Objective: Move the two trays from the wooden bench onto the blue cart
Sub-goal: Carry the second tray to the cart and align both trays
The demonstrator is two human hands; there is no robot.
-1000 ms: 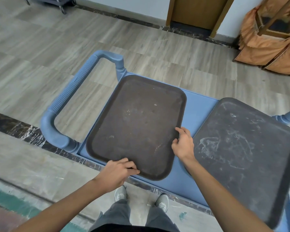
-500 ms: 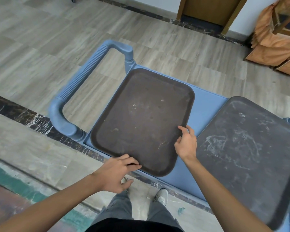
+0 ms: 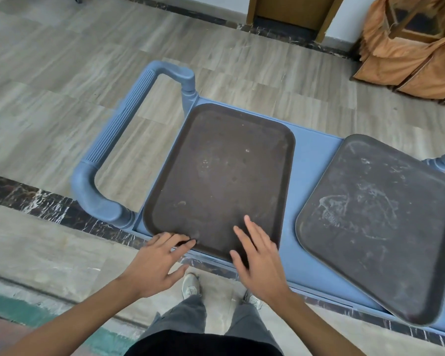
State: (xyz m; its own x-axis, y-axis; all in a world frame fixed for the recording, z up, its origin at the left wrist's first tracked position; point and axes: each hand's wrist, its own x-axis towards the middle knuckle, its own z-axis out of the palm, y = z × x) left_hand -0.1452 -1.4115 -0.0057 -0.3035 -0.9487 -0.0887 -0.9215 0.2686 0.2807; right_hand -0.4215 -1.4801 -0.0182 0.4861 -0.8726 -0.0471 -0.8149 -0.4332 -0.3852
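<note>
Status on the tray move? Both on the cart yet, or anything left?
Done: both trays lie on the blue cart, the brown tray beside the handle, the grey tray at the other end. In hand: nothing gripped; the left hand and right hand are open at the brown tray's near edge, the left fingertips on its rim. Left: probably nothing except squaring the grey tray, which sits skewed and seems to overhang the near edge.

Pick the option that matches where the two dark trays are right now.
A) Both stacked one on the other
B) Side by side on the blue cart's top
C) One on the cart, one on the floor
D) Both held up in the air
B: the brown tray and the grey tray lie apart on the blue cart, blue surface showing between them.
</note>
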